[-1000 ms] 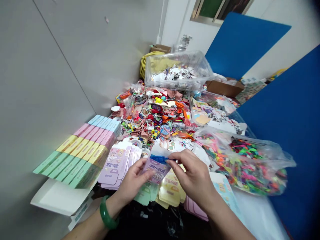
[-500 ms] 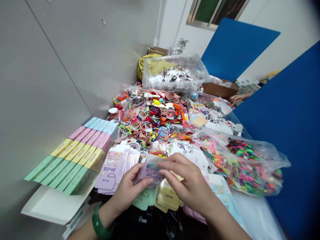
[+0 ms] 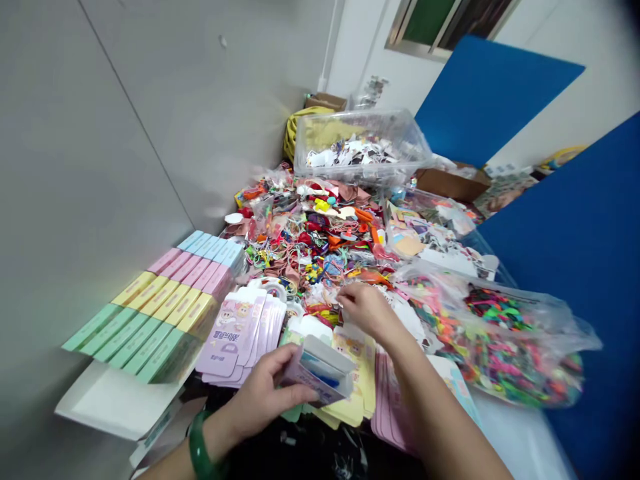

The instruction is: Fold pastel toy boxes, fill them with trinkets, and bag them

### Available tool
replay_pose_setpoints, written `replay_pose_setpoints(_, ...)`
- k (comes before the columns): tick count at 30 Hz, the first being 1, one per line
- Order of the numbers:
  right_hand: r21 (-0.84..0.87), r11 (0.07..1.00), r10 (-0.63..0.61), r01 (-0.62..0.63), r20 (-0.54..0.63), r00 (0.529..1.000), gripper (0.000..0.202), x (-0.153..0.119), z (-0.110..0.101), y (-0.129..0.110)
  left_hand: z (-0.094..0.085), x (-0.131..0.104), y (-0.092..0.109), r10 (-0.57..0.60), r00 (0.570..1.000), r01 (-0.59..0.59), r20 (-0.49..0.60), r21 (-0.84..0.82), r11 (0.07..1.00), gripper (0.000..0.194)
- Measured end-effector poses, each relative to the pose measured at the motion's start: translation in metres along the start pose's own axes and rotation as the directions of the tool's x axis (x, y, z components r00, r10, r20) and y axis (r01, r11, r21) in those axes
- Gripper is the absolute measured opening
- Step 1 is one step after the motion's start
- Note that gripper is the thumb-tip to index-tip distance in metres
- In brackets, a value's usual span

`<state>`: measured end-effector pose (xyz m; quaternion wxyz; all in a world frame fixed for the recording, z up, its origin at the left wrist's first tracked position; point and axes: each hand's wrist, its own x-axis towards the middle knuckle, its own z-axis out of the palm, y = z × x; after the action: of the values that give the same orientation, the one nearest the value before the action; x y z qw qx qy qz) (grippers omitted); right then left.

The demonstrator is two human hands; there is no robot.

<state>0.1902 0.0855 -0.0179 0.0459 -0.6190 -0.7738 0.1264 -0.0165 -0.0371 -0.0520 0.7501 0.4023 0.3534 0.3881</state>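
Observation:
My left hand (image 3: 263,388), with a green bangle at its wrist, grips a small purple paper box (image 3: 325,390). The box's top is open toward me, and something blue shows inside. Forward of it, my right hand (image 3: 369,310) is over the near edge of the pile of small colourful trinkets (image 3: 320,243), its fingers curled together. Whatever is between those fingers is hidden. Flat purple cartons (image 3: 227,337) lie fanned left of the held box. Yellow cartons (image 3: 356,393) lie beneath and beside it, and pink cartons (image 3: 387,400) lie under my right forearm.
At the left, rows of green, yellow, pink and blue boxes (image 3: 160,303) stand in a white carton (image 3: 117,400). A clear tub (image 3: 363,170) of white cut-outs is at the back. A plastic bag (image 3: 520,360) of bright pieces lies right, beside a blue panel (image 3: 590,267).
My right hand has left the purple box and moved forward to the trinket pile. My left hand still holds the box, now tilted so its open top shows. The view has shifted slightly.

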Motion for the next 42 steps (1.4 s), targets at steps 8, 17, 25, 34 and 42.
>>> replay_pose_setpoints(8,0.133,0.98,-0.146,0.151,-0.046,0.988,0.023,0.047,0.046,-0.041,0.008,-0.001,0.004,0.043,0.999,-0.043,0.003,0.237,0.97,0.034)
replay_pose_setpoints(17,0.178,0.984,0.022,0.001,-0.129,0.991,0.027,0.074,0.035,-0.007,0.0,-0.004,-0.003,0.036,0.999,-0.029,-0.04,0.173,0.985,0.04)
replay_pose_setpoints(25,0.128,0.991,0.066,-0.047,-0.147,0.987,0.037,0.08,0.041,-0.027,0.005,-0.005,0.002,0.053,0.998,-0.046,-0.018,0.274,0.961,0.036)
replay_pose_setpoints(34,0.194,0.978,0.108,-0.074,-0.172,0.979,0.021,0.108,0.034,-0.02,0.001,-0.005,-0.002,0.063,0.996,-0.046,-0.056,0.265,0.963,0.038)
replay_pose_setpoints(42,0.291,0.957,0.046,0.009,-0.182,0.982,0.023,0.101,0.024,-0.005,-0.004,-0.004,0.002,0.057,0.996,-0.043,-0.067,0.193,0.98,0.039)
